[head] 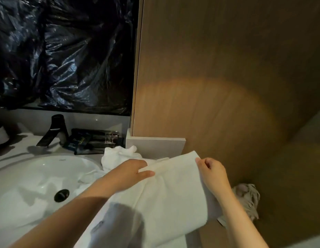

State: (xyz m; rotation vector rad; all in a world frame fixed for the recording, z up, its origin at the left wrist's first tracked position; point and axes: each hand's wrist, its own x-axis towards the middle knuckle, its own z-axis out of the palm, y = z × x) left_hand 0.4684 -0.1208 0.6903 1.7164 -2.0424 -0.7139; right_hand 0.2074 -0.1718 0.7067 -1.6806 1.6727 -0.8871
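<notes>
A white folded towel (173,190) lies across the right end of the vanity counter and hangs over its edge. My left hand (130,169) rests flat on the towel's upper left part, fingers straight and pointing right. My right hand (212,171) pinches the towel's far right edge near its top corner, thumb and fingers curled on the cloth. A crumpled white cloth (118,155) sits just behind my left hand.
A white sink basin (39,176) with a dark drain (61,195) fills the left. Behind it stand a black faucet (54,129) and dark toiletry packets (95,140). A wooden wall panel (227,77) rises at right. A grey rag (246,197) lies low at right. Black plastic sheeting (66,51) covers the mirror.
</notes>
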